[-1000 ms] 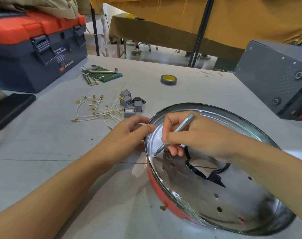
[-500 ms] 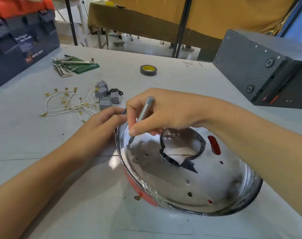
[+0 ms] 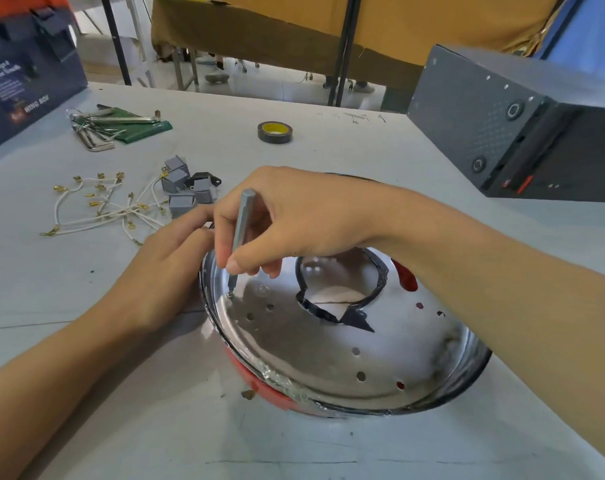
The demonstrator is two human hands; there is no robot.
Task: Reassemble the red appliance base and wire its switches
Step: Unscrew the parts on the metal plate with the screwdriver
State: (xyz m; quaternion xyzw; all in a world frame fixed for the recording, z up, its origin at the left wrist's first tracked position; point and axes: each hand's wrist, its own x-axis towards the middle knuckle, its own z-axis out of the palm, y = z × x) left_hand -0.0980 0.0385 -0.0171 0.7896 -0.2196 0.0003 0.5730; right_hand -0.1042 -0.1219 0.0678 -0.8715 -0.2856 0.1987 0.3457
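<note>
Grey table (image 3: 328, 445) underneath it all, wide and matte. On it, front and centre, the base (image 3: 328, 358): shiny metal pan inside, red shell showing only along the near-left edge, tipped a little toward the camera. Ragged black-edged hole in the middle, small holes dotted around the floor. Looks thin and stiff, likely light, probably slick on that polished face and sharp at the cut hole, so best held by the outer rim, well away from the jagged centre. Dark grey box (image 3: 502, 133) off to the right, toolbox (image 3: 27, 81) far left.

Down a size: left hand (image 3: 162, 271) pressed against the base's left rim, fingers curled at the edge, though whether actually gripping it cannot be told from here. Right hand (image 3: 294, 216) clamped around the driver (image 3: 240, 233), thumb and fingers pinching its grey shaft, held near upright.

Smaller yet, beyond the left hand: switches (image 3: 187, 188) in a grey cluster, wires (image 3: 100, 209) with gold terminals sprawled beside them, none fitted yet. Hex keys (image 3: 97, 133) and tape (image 3: 275, 132) farther back.

Tiniest of all: driver tip down on a screw (image 3: 229, 294) near the pan's left wall.
</note>
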